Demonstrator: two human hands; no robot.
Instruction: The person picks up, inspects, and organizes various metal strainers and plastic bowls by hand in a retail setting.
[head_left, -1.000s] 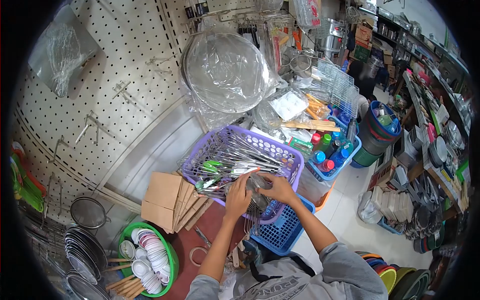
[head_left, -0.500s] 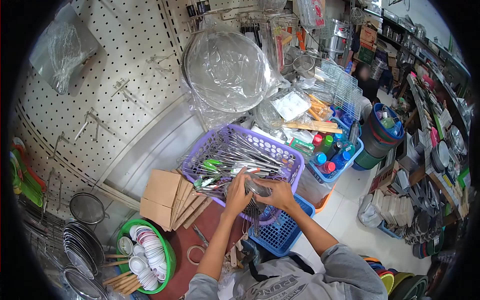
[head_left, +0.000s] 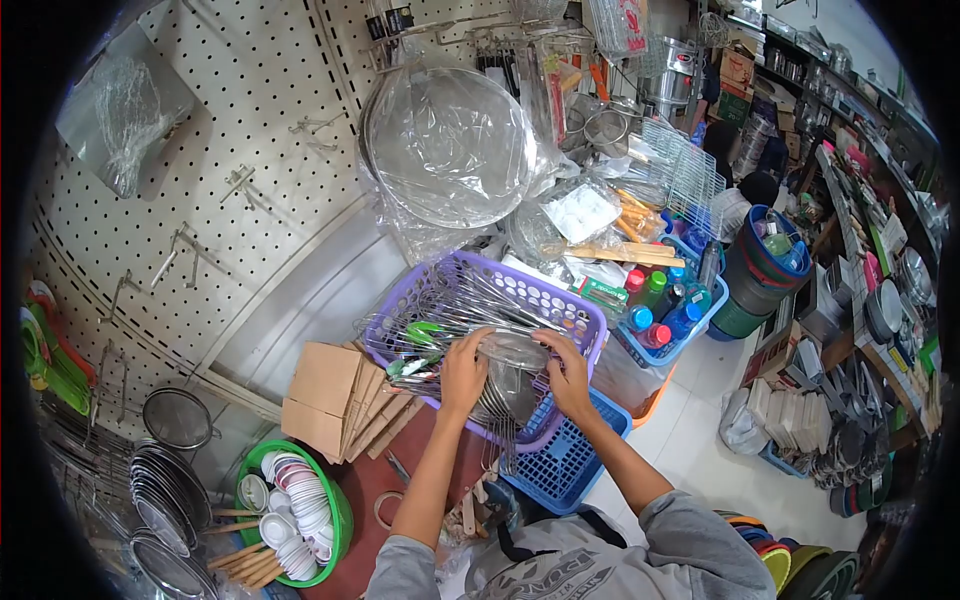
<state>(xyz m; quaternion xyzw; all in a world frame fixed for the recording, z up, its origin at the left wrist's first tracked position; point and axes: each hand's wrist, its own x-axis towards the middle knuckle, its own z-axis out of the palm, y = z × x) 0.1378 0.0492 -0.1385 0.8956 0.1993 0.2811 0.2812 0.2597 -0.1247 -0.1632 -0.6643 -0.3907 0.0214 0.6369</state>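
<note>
The stack of round metal strainers (head_left: 510, 385) stood at the near edge of a purple basket (head_left: 560, 300), partly inside it, with its long handles hanging down over the basket wall. The left hand (head_left: 463, 372) lay on the left side of the stack, its fingers close together and curled over the rim. The right hand (head_left: 568, 375) gripped the right side, the fingers a little spread and bent over the top strainer, the thumb under the rim as far as I could see.

Nearest to the person, a roll of tape (head_left: 385, 510) lay on a red-brown surface (head_left: 420, 450). To the left of it was a green basin (head_left: 340, 505) full of small white bowls. A blue crate (head_left: 560, 460) stood just below the purple basket, under the right forearm. Flat cardboard pieces (head_left: 330, 395) leaned just beside the left side of the purple basket.

Inside the purple basket, behind the hands, lay many long metal utensils (head_left: 470, 305), some with green grips. Further to the right, a blue basket (head_left: 690, 325) held bottles with coloured caps (head_left: 655, 300). A dark bucket (head_left: 760, 270) stood behind that one.

Above the purple basket hung a large round strainer wrapped in clear plastic (head_left: 450, 140), against a white pegboard (head_left: 200, 150). Far back on the right, another person (head_left: 745, 195) was among the shelves; what that person did could not be told.
</note>
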